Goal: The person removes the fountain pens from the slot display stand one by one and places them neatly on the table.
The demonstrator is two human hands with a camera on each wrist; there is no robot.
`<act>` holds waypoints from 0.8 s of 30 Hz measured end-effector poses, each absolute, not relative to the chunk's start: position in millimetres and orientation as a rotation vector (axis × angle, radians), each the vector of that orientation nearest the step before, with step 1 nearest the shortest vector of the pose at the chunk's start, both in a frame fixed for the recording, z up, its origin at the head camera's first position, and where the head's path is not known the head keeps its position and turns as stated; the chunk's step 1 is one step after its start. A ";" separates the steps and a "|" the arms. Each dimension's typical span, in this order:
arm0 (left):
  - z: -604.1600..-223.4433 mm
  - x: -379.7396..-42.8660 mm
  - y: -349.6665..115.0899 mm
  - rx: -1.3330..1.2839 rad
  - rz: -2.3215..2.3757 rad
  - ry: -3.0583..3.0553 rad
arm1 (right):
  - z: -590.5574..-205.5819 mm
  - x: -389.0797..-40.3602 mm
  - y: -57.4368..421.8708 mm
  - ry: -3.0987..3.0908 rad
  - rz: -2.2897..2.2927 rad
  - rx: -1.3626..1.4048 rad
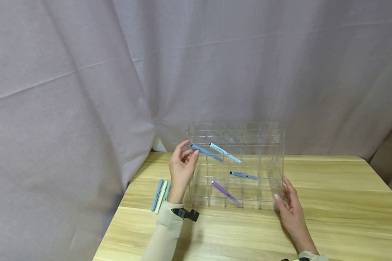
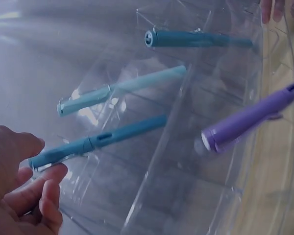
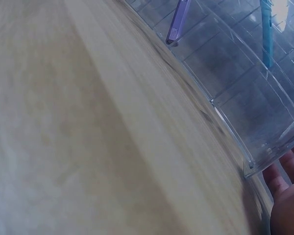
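A slim blue plastic pen is pinched at its cap end by the fingers of the left hand, slanting at the upper left of a clear plastic compartmented rack. The rack's lower right side is gripped by the right hand. A pale-blue pen, a second blue pen and a purple pen are held inside.

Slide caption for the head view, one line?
Left hand pinches a blue pen at a clear rack holding three more pens; right hand grips the rack's side.
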State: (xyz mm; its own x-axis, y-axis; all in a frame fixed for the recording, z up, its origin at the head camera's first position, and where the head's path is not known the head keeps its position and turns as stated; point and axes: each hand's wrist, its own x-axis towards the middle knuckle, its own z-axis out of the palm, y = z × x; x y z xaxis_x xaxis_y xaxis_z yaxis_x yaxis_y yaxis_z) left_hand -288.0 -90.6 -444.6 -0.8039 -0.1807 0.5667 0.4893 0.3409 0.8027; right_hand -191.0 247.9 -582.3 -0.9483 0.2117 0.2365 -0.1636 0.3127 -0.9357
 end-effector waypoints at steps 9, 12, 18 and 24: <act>-435.4 -289.0 -68.4 -0.275 -1.504 -2.019 | -582.8 -191.3 248.3 -2.272 1.690 -0.056; -434.1 -289.2 -64.9 -0.261 -1.498 -2.017 | -582.8 -191.6 247.7 -2.268 1.698 -0.055; -433.5 -287.5 -66.9 -0.279 -1.531 -2.010 | -582.1 -191.9 247.7 -2.262 1.680 -0.043; -426.7 -280.9 -80.3 -0.392 -1.712 -1.863 | -584.3 -192.2 248.4 -2.267 1.671 -0.042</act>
